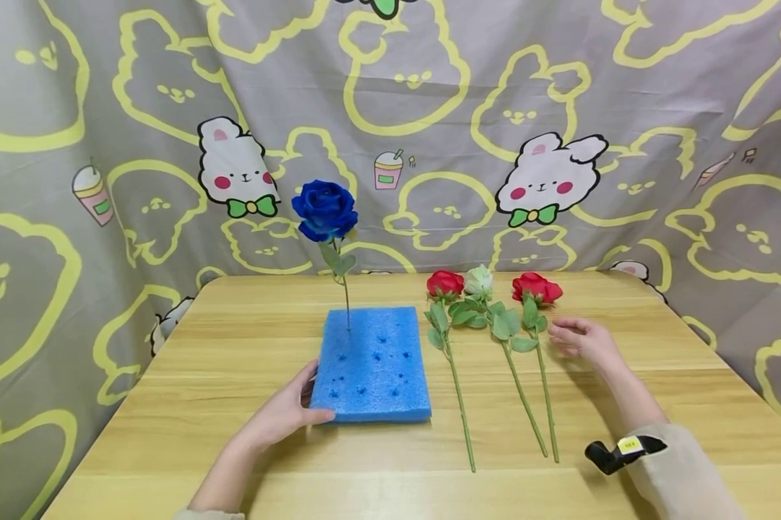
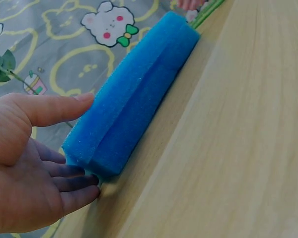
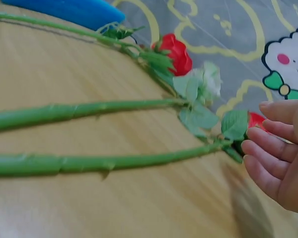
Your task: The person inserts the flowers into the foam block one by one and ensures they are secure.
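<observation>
Red rose (image 1: 537,290), rightmost on the tabletop (image 1: 429,491), lay with its bloom between ten and eleven o'clock of your right grip (image 1: 583,342), its stem running from twelve toward half past five. That grip was the nearer, fingers loose and holding nothing; your left grip (image 1: 292,403) rested unclenched against the blue foam block's (image 1: 367,374) seven-o'clock corner.

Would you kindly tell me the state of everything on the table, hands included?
Blue foam: flat on table, holed
Blue rose: standing upright in foam
Left red rose: lying down
White rose: lying down
Right red rose: lying down
Left hand: touching foam
Right hand: relaxed, holding nothing
</observation>
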The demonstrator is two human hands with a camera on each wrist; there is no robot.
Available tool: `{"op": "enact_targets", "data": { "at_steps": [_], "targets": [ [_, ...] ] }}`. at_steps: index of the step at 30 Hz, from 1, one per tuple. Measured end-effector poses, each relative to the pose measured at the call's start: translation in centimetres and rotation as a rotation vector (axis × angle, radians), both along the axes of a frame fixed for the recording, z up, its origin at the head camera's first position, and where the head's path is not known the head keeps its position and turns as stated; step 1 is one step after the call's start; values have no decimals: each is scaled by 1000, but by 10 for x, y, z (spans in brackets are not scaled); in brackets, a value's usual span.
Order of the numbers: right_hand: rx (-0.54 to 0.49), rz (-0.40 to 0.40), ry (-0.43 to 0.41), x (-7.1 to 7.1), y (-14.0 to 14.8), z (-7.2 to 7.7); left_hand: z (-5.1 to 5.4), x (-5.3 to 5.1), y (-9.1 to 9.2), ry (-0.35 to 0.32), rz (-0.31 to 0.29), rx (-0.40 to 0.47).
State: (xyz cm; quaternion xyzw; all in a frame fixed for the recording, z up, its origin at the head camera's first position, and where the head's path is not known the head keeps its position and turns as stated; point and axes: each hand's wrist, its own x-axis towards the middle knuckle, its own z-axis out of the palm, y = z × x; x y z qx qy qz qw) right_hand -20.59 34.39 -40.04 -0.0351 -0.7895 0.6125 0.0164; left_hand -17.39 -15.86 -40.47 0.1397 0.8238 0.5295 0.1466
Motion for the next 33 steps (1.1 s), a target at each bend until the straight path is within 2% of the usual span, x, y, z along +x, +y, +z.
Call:
{"op": "enact_targets", "data": {
  "at_steps": [9, 18, 26, 29, 33],
  "targets": [
    [45, 65, -41, 4, 7, -11, 4, -2, -2, -15, -45, 71],
    [139, 81, -92, -1, 4, -11, 2, 1, -4, -28, 21, 55],
    [171, 137, -95, -7, 2, -16, 0, 1, -4, -15, 36, 38],
    [225, 134, -103, -9, -1, -16, 1, 2, -5, -10, 38, 26],
    [347, 114, -112, -12, -9, -15, 1, 2, -4, -15, 46, 24]
  ]
}}
